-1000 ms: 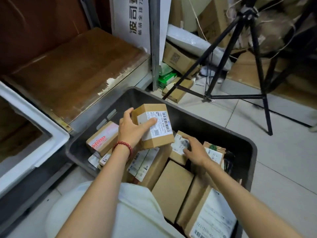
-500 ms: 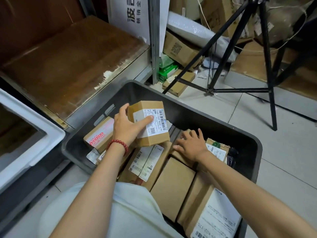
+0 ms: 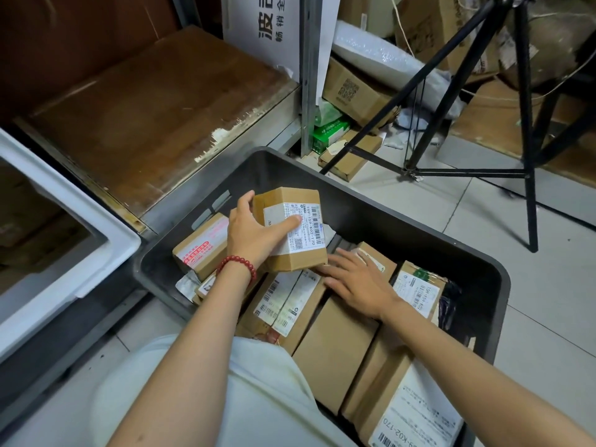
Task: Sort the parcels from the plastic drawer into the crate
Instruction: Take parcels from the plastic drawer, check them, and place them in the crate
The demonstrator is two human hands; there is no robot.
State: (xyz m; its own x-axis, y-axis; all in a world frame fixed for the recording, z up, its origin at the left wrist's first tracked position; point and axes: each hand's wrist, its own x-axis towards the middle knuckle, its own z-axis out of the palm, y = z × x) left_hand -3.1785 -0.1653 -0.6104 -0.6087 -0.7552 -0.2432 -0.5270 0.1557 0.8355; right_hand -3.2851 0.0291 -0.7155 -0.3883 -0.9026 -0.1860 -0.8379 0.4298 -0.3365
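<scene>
A dark grey crate [image 3: 380,201] on the floor holds several cardboard parcels. My left hand [image 3: 254,233], with a red bead bracelet on the wrist, grips a small brown labelled parcel [image 3: 296,250] just above the pile at the crate's far left. My right hand [image 3: 358,282] lies flat with spread fingers on the parcels in the middle of the crate, its fingertips close under the held parcel. A parcel with red print [image 3: 200,246] leans against the crate's left wall. The white plastic drawer [image 3: 80,227] stands at the left edge.
A worn wooden shelf [image 3: 154,111] with a metal upright [image 3: 309,75] sits behind the crate. Black tripod legs [image 3: 529,156] stand on the tiled floor to the right. Cardboard boxes [image 3: 351,88], a green box [image 3: 329,132] and bubble wrap [image 3: 383,62] clutter the back.
My left hand has lowered the small parcel toward the pile. My right hand has flattened and slid left across the parcels toward it.
</scene>
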